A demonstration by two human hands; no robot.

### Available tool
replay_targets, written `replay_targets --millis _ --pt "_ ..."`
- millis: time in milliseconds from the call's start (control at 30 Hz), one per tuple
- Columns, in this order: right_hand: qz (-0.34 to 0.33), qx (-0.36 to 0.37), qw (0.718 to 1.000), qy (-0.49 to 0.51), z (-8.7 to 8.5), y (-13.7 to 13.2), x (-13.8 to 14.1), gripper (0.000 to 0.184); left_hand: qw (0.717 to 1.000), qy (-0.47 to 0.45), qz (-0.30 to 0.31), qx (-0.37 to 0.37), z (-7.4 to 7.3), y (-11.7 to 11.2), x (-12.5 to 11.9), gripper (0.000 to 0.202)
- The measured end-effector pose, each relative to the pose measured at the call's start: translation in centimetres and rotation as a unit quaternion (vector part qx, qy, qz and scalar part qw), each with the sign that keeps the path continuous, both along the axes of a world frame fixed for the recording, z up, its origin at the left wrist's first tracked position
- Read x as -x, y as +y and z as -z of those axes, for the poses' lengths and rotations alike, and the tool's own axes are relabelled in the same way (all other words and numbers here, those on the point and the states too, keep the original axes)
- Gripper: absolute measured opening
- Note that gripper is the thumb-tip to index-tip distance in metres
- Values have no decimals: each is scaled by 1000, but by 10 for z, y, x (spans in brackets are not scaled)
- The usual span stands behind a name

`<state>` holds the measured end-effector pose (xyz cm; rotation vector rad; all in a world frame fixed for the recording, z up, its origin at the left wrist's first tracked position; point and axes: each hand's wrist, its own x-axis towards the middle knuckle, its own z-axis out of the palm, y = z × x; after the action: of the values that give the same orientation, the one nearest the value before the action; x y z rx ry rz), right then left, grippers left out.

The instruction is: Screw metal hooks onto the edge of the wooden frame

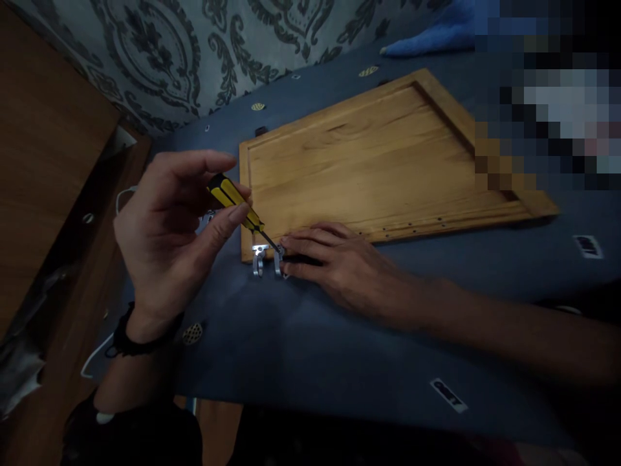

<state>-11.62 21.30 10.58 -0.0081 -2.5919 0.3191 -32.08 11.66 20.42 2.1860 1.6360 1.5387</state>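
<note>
My left hand (179, 226), with a black band at its wrist, is closed around the yellow and black handle of a small screwdriver (233, 199). Its thin shaft slants down to the right, and the tip meets a shiny metal hinge (278, 262) on the near left corner of a wooden panel (349, 168). My right hand (334, 259) reaches in from the right, with fingertips and thumb against that hinge, holding it at the panel's edge. Just left is another metal hinge part (259, 259). A further metal piece (208, 217) is partly hidden behind my left hand.
Several dark holes run along the panel's near edge. Dark blue patterned cloth (339, 362) lies under it. Patterned fabric (160, 52) stands behind. A wooden cabinet side (43, 129) bounds the left, and a blue item (431, 35) lies at the back. The upper right is pixelated.
</note>
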Motion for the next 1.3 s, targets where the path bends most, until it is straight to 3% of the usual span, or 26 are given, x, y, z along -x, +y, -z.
replay_targets --millis 233,400,900,1100,1233,1300 --pt "-2 -2 1000 14 -2 0 0 35 999 18 -10 -34 9 2 0 36" --pt "-4 0 1000 5 -2 0 0 36 999 -6 -47 -5 4 -3 -4 29" --pt "-5 -3 1000 29 1 0 0 35 983 -121 94 103 -7 -5 -2 39" --pt "-8 -9 999 37 2 0 1 35 977 -109 118 141 -6 -6 1 40" --pt "-4 -13 999 38 2 0 1 35 979 -83 152 112 -2 -4 3 39" --pt "-3 -15 999 37 2 0 1 34 985 -56 129 102 1 -2 1 33"
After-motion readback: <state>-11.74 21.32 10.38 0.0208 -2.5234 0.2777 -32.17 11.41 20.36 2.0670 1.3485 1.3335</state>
